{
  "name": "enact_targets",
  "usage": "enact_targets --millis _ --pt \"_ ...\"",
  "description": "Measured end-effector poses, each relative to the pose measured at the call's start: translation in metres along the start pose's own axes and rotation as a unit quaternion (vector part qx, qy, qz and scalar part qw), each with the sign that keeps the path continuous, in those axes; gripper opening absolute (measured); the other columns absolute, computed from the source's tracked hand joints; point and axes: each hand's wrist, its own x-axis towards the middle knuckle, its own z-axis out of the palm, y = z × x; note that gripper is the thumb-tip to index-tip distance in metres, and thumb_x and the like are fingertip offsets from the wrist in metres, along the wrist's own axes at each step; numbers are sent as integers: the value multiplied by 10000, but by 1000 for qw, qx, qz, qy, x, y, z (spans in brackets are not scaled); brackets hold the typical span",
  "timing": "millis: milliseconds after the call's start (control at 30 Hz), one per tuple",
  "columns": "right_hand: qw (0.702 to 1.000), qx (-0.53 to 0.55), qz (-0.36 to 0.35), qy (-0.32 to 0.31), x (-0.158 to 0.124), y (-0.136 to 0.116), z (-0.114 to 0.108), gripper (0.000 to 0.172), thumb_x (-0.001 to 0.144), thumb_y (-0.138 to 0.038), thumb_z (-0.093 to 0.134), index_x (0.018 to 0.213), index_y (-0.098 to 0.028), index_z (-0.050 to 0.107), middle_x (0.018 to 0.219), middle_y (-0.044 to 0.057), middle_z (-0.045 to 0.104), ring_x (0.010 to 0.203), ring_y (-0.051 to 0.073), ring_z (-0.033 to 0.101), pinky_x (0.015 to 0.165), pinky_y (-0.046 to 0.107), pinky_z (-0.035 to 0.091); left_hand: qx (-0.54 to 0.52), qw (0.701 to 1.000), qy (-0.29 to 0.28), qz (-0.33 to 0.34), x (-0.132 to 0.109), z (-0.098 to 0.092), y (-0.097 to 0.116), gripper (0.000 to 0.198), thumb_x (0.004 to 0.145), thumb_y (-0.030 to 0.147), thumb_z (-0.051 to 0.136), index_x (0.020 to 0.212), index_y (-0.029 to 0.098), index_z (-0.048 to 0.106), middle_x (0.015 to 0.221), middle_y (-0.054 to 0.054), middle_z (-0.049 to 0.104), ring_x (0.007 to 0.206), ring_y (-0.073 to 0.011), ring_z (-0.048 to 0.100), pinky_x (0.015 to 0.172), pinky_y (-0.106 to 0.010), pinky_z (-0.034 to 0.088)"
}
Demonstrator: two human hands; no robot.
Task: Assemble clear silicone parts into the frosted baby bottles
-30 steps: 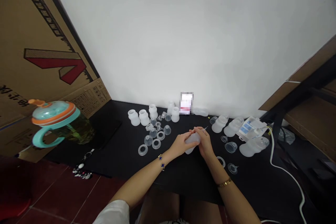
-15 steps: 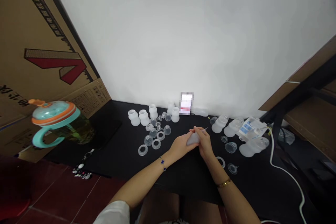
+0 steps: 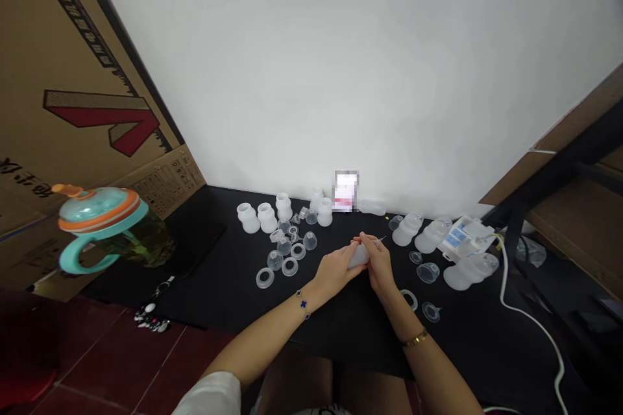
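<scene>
Over the middle of the black table [image 3: 228,285], both my hands hold one translucent white bottle [image 3: 359,255]. My left hand [image 3: 335,269] wraps round its lower part. My right hand [image 3: 377,261] is closed on its upper end, and a thin pin-like tip [image 3: 381,238] sticks out past the fingers. Left of my hands lie several clear rings and small caps [image 3: 287,253]. Upright white bottles [image 3: 265,216] stand behind them.
More bottles lie on their sides at the right [image 3: 431,237], beside a white and blue packet [image 3: 462,238] and a white cable [image 3: 530,318]. A teal and orange lidded cup [image 3: 104,224] stands at the left in front of a large cardboard box [image 3: 73,97]. Keys [image 3: 153,318] lie near the front edge.
My hands have turned the bottle slightly and lifted it a little between them; my left wrist has rolled. Everything else on the table is as it was.
</scene>
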Motion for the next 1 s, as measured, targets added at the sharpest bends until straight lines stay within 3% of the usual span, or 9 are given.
enact_targets --millis 300,567,800,1000 --pt "1000 -10 -16 -11 1 3 -3 373 678 -534 870 792 -202 745 816 53 757 736 211 663 681 331 513 133 987 49 72 -4 2 3 552 989 413 583 1459 155 451 1304 -122 687 1022 -235 723 822 -330 599" --pt "1000 -17 -15 9 0 3 -2 421 642 -576 877 782 -202 741 772 48 751 698 209 657 651 330 510 164 981 60 88 -4 -1 6 527 978 375 606 1449 175 480 1267 -115 701 1012 -219 725 814 -304 598" --pt "1000 -20 15 17 2 3 -2 438 633 -605 870 757 -206 737 764 35 737 699 207 654 601 303 492 -4 999 35 -23 -2 -3 6 581 895 402 706 1434 272 532 1293 -54 707 1087 -243 715 889 -328 585" --pt "998 6 55 -16 0 0 1 501 714 -663 778 949 -220 777 943 65 773 852 277 713 678 352 543 -207 969 57 -122 2 -15 8 511 859 466 709 1325 279 613 1155 -36 756 1005 -259 725 891 -363 559"
